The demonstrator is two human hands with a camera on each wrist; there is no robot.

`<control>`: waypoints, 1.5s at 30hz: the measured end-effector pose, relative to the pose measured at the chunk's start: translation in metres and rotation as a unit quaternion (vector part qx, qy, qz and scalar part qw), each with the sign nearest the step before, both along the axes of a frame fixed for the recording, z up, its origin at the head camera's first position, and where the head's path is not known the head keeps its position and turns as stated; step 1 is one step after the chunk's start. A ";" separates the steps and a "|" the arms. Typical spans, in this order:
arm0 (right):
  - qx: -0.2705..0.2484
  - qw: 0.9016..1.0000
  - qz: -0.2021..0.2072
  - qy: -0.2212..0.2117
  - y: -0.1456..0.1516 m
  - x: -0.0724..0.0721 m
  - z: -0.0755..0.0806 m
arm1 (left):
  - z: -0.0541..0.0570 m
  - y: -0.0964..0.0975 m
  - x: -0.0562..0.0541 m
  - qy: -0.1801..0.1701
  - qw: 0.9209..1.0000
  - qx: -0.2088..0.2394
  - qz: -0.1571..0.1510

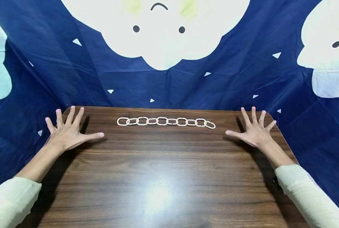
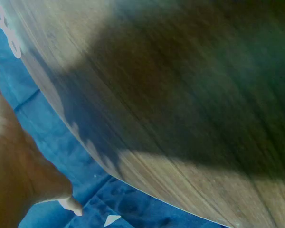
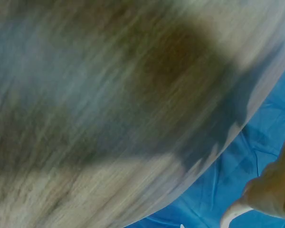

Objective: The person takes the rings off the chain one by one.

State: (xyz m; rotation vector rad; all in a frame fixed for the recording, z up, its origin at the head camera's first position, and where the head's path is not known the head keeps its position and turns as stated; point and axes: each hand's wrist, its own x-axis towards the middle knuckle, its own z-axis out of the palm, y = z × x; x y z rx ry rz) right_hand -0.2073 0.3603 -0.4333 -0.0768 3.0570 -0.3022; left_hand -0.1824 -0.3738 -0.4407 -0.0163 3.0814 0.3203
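A chain of several white oval links (image 1: 162, 121) lies in a nearly straight row along the far part of the brown wooden table (image 1: 123, 177). Its last link on the right tilts downward. To the left of the chain, my left hand (image 1: 66, 134) is spread wide with the thumb pointing toward it. On the other side, my right hand (image 1: 256, 133) is spread the same way, its thumb aimed at the chain's right end. Both hands hold nothing and cast shadows on the tabletop. In the left wrist view, part of the chain (image 2: 12, 42) shows at the upper left corner.
Dark blue cloth (image 1: 186, 85) with white cloud shapes and small triangles hangs behind the table and along both sides. The table's far edge has rounded corners. A bright light reflection (image 1: 158, 198) falls on the near middle of the tabletop.
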 end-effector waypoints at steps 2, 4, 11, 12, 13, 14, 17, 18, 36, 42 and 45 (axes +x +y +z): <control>-0.002 1.000 0.002 0.001 0.000 0.000 0.001 | 0.000 0.000 -0.001 0.000 1.000 0.001 -0.001; -0.002 1.000 0.003 0.003 0.000 -0.001 0.003 | 0.001 0.001 -0.002 0.001 1.000 0.002 -0.002; -0.001 1.000 0.002 0.004 0.001 -0.005 0.008 | -0.001 0.004 -0.004 0.003 1.000 0.018 -0.006; -0.002 1.000 0.002 0.004 0.002 -0.005 0.008 | -0.001 0.004 -0.004 0.005 1.000 0.020 -0.007; -0.002 1.000 0.002 0.003 0.002 -0.005 0.008 | -0.001 0.005 -0.005 0.007 1.000 0.023 -0.007; -0.002 1.000 0.002 0.001 0.002 -0.004 0.008 | -0.001 0.006 -0.005 0.009 1.000 0.024 -0.007; -0.004 1.000 0.002 -0.001 0.001 -0.003 0.007 | -0.001 0.007 -0.006 0.018 0.999 0.030 -0.006; -0.005 1.000 0.002 -0.001 0.001 -0.002 0.006 | -0.001 0.008 -0.006 0.021 0.999 0.032 -0.006; -0.031 0.999 0.008 -0.028 -0.014 -0.002 0.005 | 0.005 0.026 -0.011 0.046 0.996 0.057 -0.045; -0.037 0.999 0.017 -0.022 -0.019 -0.001 0.006 | 0.009 0.030 -0.011 0.053 0.995 0.069 -0.056; -0.039 0.999 0.021 -0.019 -0.020 -0.001 0.006 | 0.012 0.034 -0.012 0.056 0.994 0.072 -0.063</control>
